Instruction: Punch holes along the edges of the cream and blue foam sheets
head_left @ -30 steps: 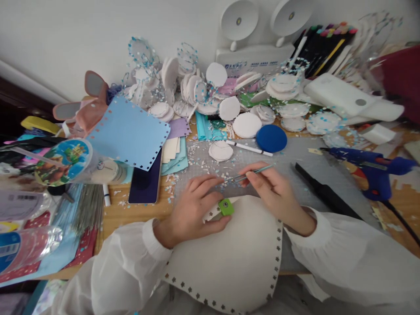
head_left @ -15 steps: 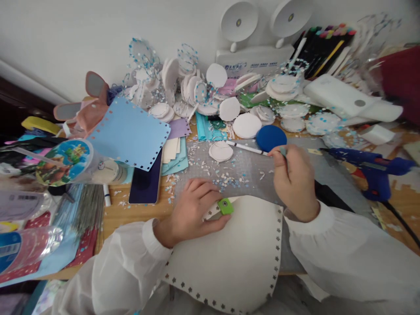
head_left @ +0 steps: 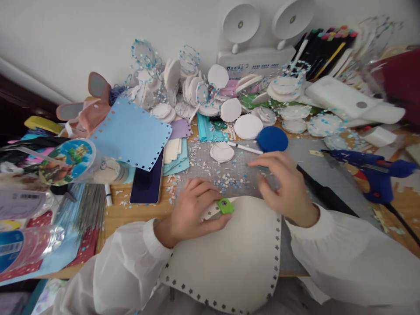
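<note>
My left hand (head_left: 197, 212) is closed round a small green craft punch (head_left: 225, 206), its thumb at the near side and the fingers over the back. The punch sits at the upper left edge of a large cream sheet of paper (head_left: 226, 262), which has flower-shaped holes along its edges and hangs over the table's near edge. My right hand (head_left: 284, 186) hovers over the grey cutting mat (head_left: 310, 157), right of the punch, thumb and forefinger apart. A sliver of teal shows beneath its forefinger; I cannot make out what it is.
Small punched bits (head_left: 229, 181) lie behind the sheet. A blue round lid (head_left: 272, 139), a white marker (head_left: 244, 148) and paper discs (head_left: 222, 152) are further back. On the right lies a blue glue gun (head_left: 370, 164); on the left are a phone (head_left: 146, 183) and a lidded cup (head_left: 68, 162).
My right hand has opened from a pinch, and its fingers have come down and left, nearer the punch. The left hand keeps its hold on the punch at the sheet's edge.
</note>
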Motion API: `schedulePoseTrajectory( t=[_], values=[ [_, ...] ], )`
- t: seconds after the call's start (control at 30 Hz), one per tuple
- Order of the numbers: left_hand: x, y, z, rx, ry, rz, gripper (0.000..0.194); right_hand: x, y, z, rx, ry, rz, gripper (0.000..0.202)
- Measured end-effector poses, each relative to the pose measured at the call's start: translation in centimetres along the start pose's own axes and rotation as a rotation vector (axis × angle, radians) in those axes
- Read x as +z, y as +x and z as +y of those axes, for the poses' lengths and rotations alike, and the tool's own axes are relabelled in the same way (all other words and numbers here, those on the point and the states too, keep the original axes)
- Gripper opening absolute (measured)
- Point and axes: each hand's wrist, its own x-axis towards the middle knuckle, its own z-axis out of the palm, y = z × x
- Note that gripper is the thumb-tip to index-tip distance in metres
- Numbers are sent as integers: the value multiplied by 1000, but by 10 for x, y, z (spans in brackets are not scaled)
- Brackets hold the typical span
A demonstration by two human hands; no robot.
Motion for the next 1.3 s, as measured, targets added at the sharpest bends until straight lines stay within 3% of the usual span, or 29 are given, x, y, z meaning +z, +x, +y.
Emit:
schedulePoseTrajectory(
  t=[0.13, 0.2, 0.27, 0.47, 0.67, 1.3],
  values=[
    [0, 2, 0, -69, -107, 59, 19, 6, -6, -22, -278, 254, -301, 41],
    [-1, 3, -1, -93, -166, 81, 18, 14, -10, -28, -335, 232, -343, 47],
    [-3, 4, -1, -102, -225, 73, 18, 20, -13, -30, -349, 210, -324, 40],
    [-7, 2, -4, -119, -370, 15, 16, 13, -13, -26, -151, 341, -285, 35],
    [-4, -2, -7, -261, -300, 111, 14, 11, -12, -19, -87, 394, -376, 40],
    [-5, -2, -1, -142, -280, 101, 12, 10, -9, -22, 26, 502, -416, 39]
  ],
)
